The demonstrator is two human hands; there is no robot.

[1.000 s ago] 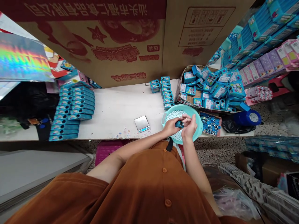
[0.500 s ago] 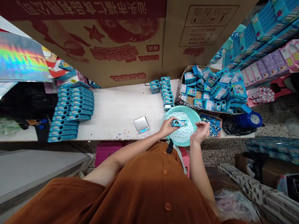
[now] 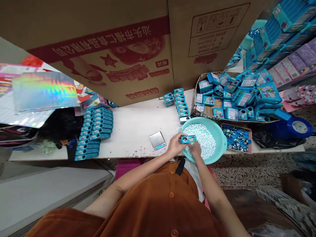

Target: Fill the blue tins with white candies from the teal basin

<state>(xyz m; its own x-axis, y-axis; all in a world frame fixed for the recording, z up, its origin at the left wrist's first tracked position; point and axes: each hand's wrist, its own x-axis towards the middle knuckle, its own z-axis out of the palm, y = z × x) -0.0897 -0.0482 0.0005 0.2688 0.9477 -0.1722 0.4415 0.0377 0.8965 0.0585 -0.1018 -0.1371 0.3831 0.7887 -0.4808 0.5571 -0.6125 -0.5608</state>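
Note:
My left hand (image 3: 174, 146) grips a small blue tin (image 3: 188, 139) by its left end and holds it level over the near side of a teal basin (image 3: 220, 149). The basin is full of small white candies (image 3: 203, 140). My right hand (image 3: 196, 150) reaches into the candies just below the tin; its fingers are curled down among them, and what they hold is hidden. A small silver scale (image 3: 157, 140) lies on the white table (image 3: 133, 125) just left of my left hand.
A row of closed blue tins (image 3: 181, 103) stands behind the basin. A cardboard tray of blue boxes (image 3: 232, 95) and a small box of blue lids (image 3: 236, 138) lie to the right. Stacked blue tins (image 3: 95, 130) occupy the table's left. Large cartons (image 3: 138, 46) wall the back.
My right hand has moved from the basin's right rim in under the tin and down into the candies. The left hand keeps the tin level. The camera has shifted, so everything sits further right.

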